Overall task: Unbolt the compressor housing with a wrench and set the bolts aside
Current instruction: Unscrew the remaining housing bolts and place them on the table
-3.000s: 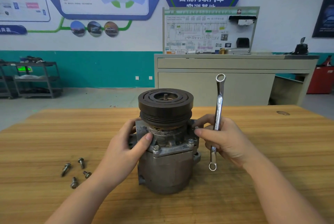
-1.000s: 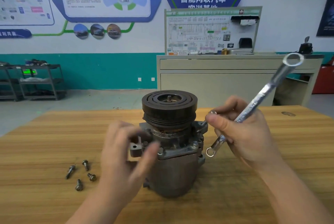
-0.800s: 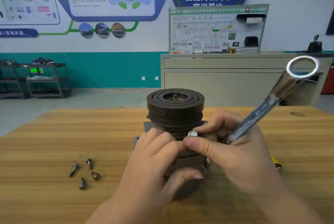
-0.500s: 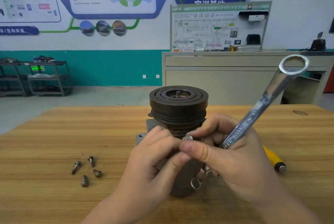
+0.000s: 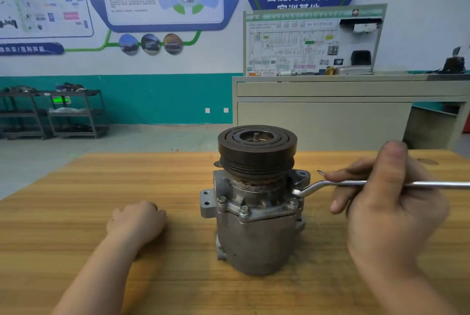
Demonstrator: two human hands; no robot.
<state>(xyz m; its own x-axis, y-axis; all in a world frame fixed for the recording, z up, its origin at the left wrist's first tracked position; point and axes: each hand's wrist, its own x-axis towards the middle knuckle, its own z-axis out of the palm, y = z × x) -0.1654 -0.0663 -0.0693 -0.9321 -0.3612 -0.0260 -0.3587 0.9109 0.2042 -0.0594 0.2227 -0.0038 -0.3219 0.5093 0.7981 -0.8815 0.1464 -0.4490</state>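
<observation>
One compressor [image 5: 256,202] stood upright on the wooden table [image 5: 76,213], slightly right of centre, with its dark grooved pulley [image 5: 256,148] uppermost and the grey housing body below. Three bolts were visible seated along the near flange of the housing: one at the left [image 5: 222,200], one at the middle [image 5: 243,210] and one at the right [image 5: 293,202].

The right hand [image 5: 386,202] was positioned to the right of the compressor, apart from the housing itself. Its fingers were curled round the shank of a wrench [image 5: 381,183], with the thumb raised above the shank. The wrench lay roughly level, its handle running off the right edge of the view. Its offset ring end [image 5: 297,192] reached the right side of the housing, just above the right-hand flange bolt; whether the ring was seated on a bolt head could not be determined.

The left hand [image 5: 137,220] rested on the table to the left of the compressor, well clear of it, back uppermost and fingers curled under. Whether it held anything could not be determined, since the fingers hid the palm.

Beyond the table stood a grey cabinet [image 5: 323,116] carrying a diagram board [image 5: 305,40], and metal shelving [image 5: 50,113] stood against the far left wall.
</observation>
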